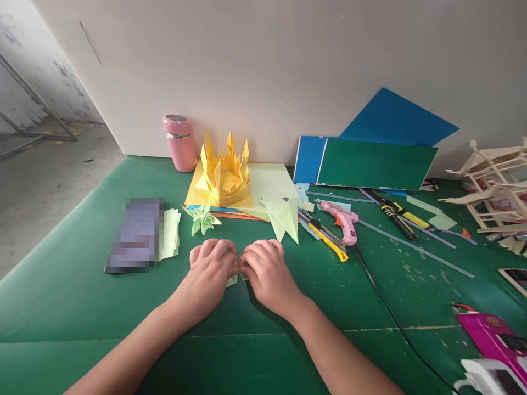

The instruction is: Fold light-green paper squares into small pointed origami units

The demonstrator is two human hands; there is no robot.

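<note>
My left hand [212,269] and my right hand [265,269] rest side by side on the green table [82,307], fingers curled and pressed together over a small light green folded paper [233,281]. Only a corner of that paper shows between and below the hands. Just beyond the hands lie a small green origami flower [201,219] and a pale green folded paper shape [284,216]. A yellow origami crown [224,173] stands on yellow and pale green sheets further back.
A pink flask [180,141] stands by the wall. A pink glue gun [343,220] with a black cable, a yellow utility knife [325,236], tools and strips lie right. Blue and green boards [370,162] lean on the wall. A wooden model [494,186] sits far right.
</note>
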